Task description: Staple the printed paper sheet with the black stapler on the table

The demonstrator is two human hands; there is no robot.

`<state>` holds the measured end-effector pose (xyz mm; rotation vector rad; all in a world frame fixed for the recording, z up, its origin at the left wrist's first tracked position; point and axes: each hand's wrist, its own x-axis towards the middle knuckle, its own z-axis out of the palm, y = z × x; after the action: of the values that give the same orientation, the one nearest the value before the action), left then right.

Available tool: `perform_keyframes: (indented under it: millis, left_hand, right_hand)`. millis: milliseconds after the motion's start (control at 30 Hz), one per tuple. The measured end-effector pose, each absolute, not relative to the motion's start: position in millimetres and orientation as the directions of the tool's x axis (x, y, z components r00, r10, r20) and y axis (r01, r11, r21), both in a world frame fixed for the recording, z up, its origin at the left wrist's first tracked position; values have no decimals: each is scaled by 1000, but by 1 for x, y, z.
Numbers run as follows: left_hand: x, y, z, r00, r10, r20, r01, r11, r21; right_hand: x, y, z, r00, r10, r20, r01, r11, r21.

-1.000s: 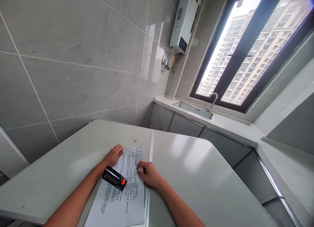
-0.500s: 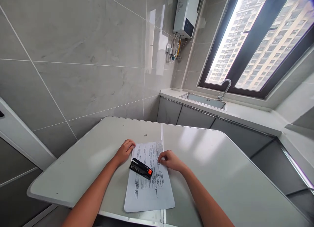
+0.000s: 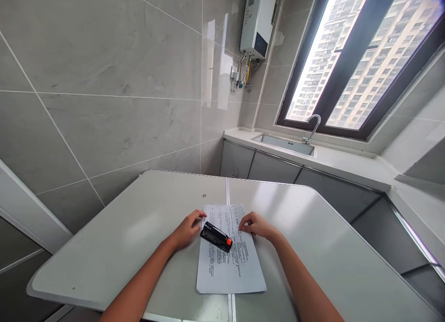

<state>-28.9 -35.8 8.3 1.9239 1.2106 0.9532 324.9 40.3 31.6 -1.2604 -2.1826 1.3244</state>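
Printed sheets of paper [image 3: 231,280] lie on the table, text running sideways. A black stapler [image 3: 213,236] with an orange-red end rests at a slant on top of them. At the upper left edge of the paper is my left hand [image 3: 189,227], its fingers loosely stretched and its thumb near the stapler; it holds nothing. My right hand [image 3: 259,226] lies over the right edge, with thumb and forefinger pinched together on the paper. Its other fingers curl under, and part of the edge is hidden beneath them.
Tiny metal staples [image 3: 204,195] lie beyond the paper on the light table [image 3: 167,187], which has a seam [image 3: 228,192] down its middle. A counter with a sink [image 3: 287,143] and tap [image 3: 314,129] stands at the back right. A tiled wall [image 3: 121,127] rises behind.
The paper, with the stapler on it, has shifted right across the table seam. Both hands have moved right with it. The camera view has turned slightly.
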Motion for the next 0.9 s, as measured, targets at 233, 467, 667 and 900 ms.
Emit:
perform_keyframes:
  millis: [233,467,667,900]
  left_hand:
    - [-5,-35,17,462,875,146,630,-439,641]
    - [14,-45,-4,398,877,269,701,-479,528]
    - [8,-45,2,435,865,249,601,-485,635]
    - [12,-48,15,380,913,150,534,-349,770]
  right_hand:
    - [347,37,32,-527,840,-126,598,262,-757]
    - [332,21,37,-415,901,127,599,376,-707]
    - [288,-13,39,-601,770,216,489,568,-662]
    - [277,-22,32,-685,698,209,524,672,-524]
